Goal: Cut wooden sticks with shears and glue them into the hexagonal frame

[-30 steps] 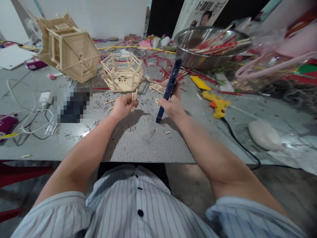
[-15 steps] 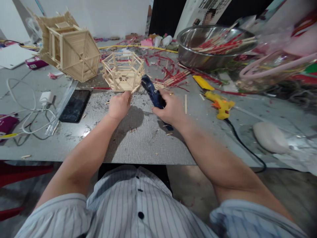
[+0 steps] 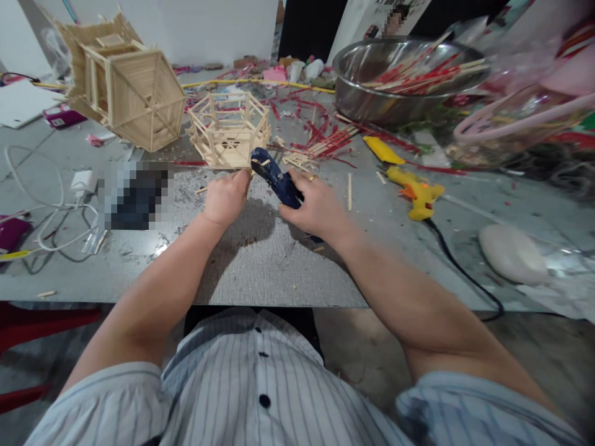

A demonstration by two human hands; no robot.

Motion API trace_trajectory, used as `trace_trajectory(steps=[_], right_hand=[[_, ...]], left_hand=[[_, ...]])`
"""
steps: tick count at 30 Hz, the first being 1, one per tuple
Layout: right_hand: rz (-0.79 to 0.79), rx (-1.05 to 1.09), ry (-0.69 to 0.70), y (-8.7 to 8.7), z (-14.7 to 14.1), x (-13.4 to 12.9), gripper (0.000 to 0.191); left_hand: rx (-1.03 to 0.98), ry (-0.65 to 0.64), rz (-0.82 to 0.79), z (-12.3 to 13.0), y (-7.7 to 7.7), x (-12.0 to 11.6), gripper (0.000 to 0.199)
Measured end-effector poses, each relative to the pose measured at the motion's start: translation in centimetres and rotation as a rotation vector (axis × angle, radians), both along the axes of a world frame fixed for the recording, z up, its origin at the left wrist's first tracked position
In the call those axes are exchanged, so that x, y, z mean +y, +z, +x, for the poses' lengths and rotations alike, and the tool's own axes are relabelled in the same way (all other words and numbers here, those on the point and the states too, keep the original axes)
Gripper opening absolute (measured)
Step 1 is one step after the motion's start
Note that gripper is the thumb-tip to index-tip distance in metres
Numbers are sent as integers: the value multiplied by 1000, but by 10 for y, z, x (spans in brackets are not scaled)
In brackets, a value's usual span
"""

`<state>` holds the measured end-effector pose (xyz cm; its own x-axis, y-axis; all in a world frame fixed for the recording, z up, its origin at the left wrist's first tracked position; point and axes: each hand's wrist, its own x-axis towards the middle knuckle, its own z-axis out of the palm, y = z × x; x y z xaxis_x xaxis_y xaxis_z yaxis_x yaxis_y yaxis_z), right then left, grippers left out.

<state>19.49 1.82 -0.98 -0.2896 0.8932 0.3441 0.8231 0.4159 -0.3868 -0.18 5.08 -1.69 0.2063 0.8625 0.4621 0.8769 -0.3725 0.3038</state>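
My left hand (image 3: 227, 197) is closed in a pinch on a thin wooden stick (image 3: 265, 162), most of which the fingers hide. The stick's end shows at the head of a dark blue hand cutter (image 3: 280, 184). My right hand (image 3: 318, 203) is wrapped around that cutter's handles, a ring on one finger. Just beyond both hands stands an open six-sided frame (image 3: 229, 133) built from wooden sticks. To its left, a larger stick-built model (image 3: 139, 102) lies tipped, its ribbed six-sided face turned toward me.
On the right lies a yellow glue gun (image 3: 416, 193) with a black cord. A steel basin (image 3: 372, 105) holds red and plain sticks. Loose sticks and red scraps (image 3: 332, 145) litter the table behind my hands. At left are a blurred-out phone (image 3: 137, 197) and a white charger (image 3: 84, 184) with cable.
My right hand has brought the cutter's head left and slightly down, against the stick in my left hand. The left hand has barely moved.
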Motion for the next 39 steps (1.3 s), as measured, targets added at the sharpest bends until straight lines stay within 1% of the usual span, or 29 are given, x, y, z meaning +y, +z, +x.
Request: trace_trajectory(steps=[6,14,18,26,31,35,37,39], right_hand=[[0,14,40,2,-1,-2,67],[-10,8,43,5,0,-2,64],[-3,-11,35,5,1,-2,62],[28,-22,49,-3,5,4,60],[7,-101,-6,-1,1,3,52],[-3,-159,-41,1,-1,2,48],[-4,-159,-56,2,1,3,46],[-1,-140,-68,3,3,6,44]], left_hand=[[-20,-32,-11,0,1,-2,29],[18,-14,-37,1,4,-3,31],[24,-22,-11,1,4,-3,30],[180,19,84,3,2,-4,33],[244,11,134,6,4,-5,30],[232,21,105,8,5,-6,26],[169,12,96,6,4,-6,26],[63,0,98,3,3,-5,29]])
